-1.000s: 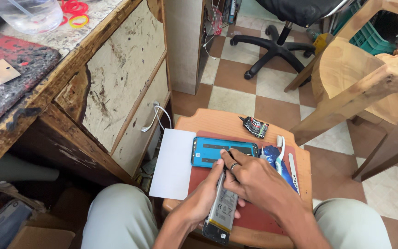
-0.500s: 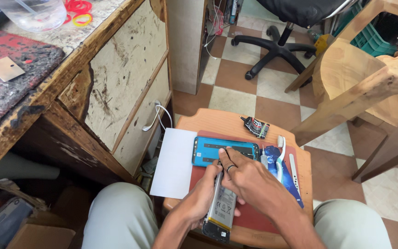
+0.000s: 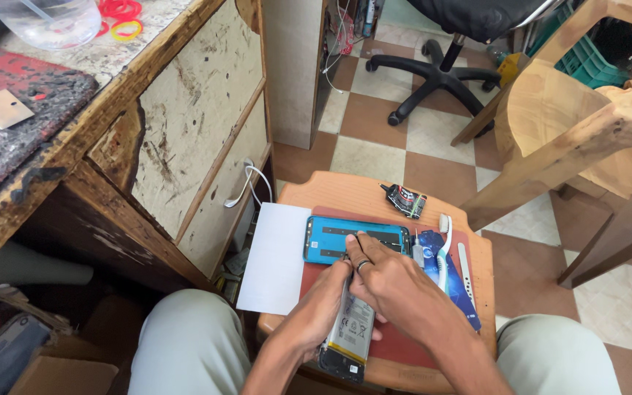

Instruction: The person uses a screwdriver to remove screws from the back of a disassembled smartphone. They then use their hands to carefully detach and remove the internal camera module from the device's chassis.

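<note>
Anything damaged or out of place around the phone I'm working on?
Yes: the wooden desk left of the stool has chipped, peeling drawer fronts. The white sheet overhangs the stool's left edge. The phone body under both hands lies open, its blue back cover apart.

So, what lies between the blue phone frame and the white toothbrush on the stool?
In the head view, a small grey metal tool lies between the blue phone frame and the white toothbrush, on a blue mat.

Paper sheet [image 3: 276, 256] lies left of phone frame [image 3: 330, 240] on stool [image 3: 345, 192].
</note>
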